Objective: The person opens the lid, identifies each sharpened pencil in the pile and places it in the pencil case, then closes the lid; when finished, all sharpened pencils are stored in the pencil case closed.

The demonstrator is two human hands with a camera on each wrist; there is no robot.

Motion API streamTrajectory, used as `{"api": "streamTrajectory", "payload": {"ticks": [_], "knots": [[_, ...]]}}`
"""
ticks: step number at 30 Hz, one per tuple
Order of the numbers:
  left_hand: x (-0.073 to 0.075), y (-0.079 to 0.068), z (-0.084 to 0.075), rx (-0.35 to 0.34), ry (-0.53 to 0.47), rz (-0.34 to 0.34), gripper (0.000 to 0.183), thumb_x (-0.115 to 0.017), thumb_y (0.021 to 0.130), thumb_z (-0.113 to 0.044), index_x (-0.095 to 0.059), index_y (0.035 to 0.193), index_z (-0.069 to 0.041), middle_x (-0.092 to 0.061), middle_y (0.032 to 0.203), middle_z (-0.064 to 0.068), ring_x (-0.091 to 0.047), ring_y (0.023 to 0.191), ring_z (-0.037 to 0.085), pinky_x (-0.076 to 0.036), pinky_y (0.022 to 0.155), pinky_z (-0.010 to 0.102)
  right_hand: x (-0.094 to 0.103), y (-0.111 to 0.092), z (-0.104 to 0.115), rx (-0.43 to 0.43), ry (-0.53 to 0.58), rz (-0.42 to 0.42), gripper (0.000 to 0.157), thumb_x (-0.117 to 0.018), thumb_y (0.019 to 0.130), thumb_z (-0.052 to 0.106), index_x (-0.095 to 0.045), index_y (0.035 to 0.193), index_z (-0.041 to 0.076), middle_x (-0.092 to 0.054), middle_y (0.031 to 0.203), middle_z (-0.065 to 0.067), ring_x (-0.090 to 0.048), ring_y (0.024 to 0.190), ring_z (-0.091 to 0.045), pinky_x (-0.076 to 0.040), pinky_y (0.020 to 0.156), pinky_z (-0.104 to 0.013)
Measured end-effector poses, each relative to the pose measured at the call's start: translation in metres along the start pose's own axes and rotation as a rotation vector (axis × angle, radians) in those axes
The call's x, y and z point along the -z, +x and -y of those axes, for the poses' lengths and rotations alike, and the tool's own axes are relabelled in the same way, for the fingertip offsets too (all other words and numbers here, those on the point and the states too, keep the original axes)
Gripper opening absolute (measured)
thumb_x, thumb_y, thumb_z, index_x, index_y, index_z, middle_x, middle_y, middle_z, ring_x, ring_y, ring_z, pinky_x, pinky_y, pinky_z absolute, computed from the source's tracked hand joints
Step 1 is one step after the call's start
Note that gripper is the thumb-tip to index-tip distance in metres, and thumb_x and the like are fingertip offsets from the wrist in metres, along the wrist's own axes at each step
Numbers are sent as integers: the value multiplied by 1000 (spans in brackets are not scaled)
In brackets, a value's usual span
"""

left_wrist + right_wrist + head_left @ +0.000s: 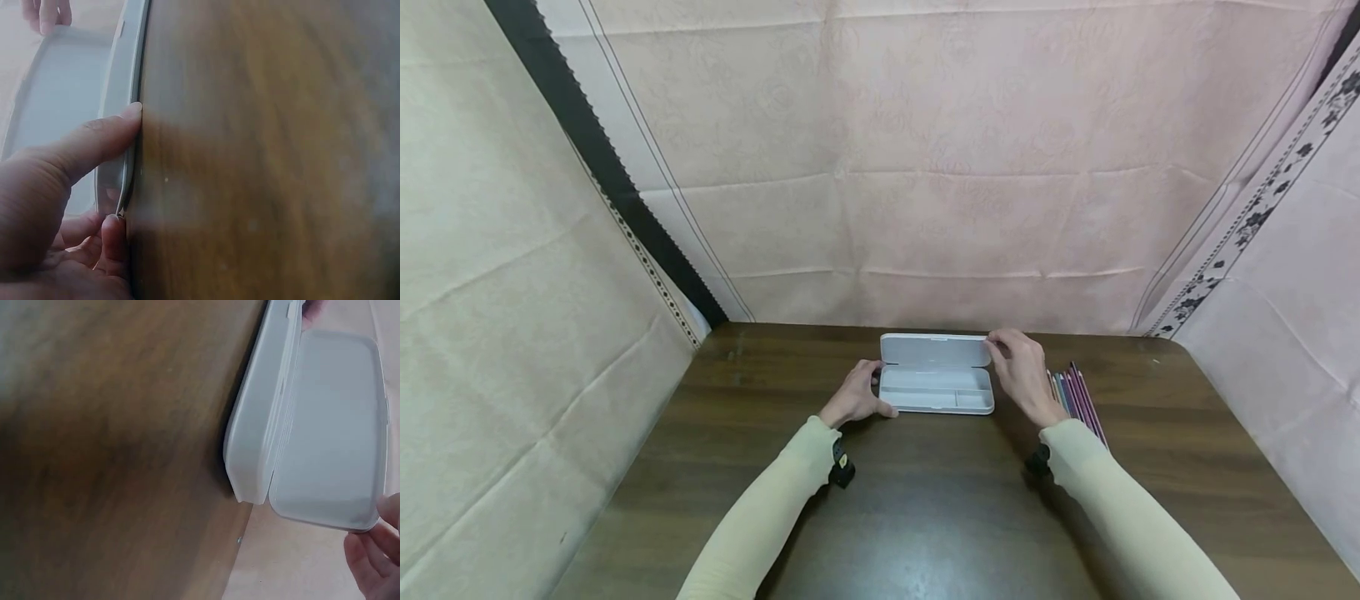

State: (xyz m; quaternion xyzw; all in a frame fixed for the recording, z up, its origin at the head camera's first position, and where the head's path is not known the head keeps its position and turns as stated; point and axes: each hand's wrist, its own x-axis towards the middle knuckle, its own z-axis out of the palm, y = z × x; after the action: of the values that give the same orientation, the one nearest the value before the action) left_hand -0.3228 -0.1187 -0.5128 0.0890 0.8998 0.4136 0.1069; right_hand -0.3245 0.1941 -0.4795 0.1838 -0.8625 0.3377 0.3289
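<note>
A white pencil case [917,380] lies with its lid [934,350] raised at the far side. Shallow trays with a divider show inside, and I see nothing lying in them. My left hand [856,393] holds the case's left end; in the left wrist view its thumb [103,144] presses the front wall while its other fingers bend round the end. With my right hand [1022,375] I pinch the lid's upper right corner. The right wrist view shows that thumb and fingers [378,556] on either side of the lid's edge.
Several coloured pencils [1078,402] lie side by side to the right of my right hand, partly hidden by my wrist and sleeve. The brown wooden table [902,517] ends just behind the case, where a pale cloth [955,208] hangs. More cloth hangs at both sides.
</note>
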Motion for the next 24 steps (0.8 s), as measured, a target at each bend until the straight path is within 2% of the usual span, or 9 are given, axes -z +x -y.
{"api": "streamTrajectory", "payload": {"ticks": [4,8,11,15,24], "knots": [[1,0,2,-5,12,2,96,-98,79,-16,-47,160,-3,-48,161,17,-55,144,35,-49,121,50,-4,2,-5,-71,27,55,26,-73,97,-7,-77,122,-8,-78,113,-30,-78,92,-44,-65,80,-58],[0,-1,3,5,-5,5,95,-98,79,-15,-48,158,-4,-49,159,17,-54,143,35,-49,121,52,-8,0,-9,-203,42,191,50,-69,98,-5,-64,147,-4,-72,125,-34,-79,101,-46,-65,85,-58],[-1,-2,4,20,-21,10,94,-98,79,-14,-48,158,-4,-48,160,17,-53,144,36,-48,121,53,-10,-1,-11,-282,48,283,62,-69,99,-1,-53,159,0,-69,132,-34,-78,108,-45,-64,89,-58],[-2,-3,3,26,-27,11,94,-98,80,-15,-48,158,-6,-47,161,16,-52,145,35,-47,122,53,-10,2,-12,-334,56,342,69,-71,100,2,-46,164,3,-66,137,-33,-75,114,-44,-63,92,-58],[0,-2,2,13,-33,6,96,-98,79,-14,-47,160,-9,-46,163,16,-53,146,36,-48,122,54,-11,15,-16,-400,50,441,70,-68,104,7,-40,168,5,-64,141,-30,-71,121,-44,-64,93,-54]]}}
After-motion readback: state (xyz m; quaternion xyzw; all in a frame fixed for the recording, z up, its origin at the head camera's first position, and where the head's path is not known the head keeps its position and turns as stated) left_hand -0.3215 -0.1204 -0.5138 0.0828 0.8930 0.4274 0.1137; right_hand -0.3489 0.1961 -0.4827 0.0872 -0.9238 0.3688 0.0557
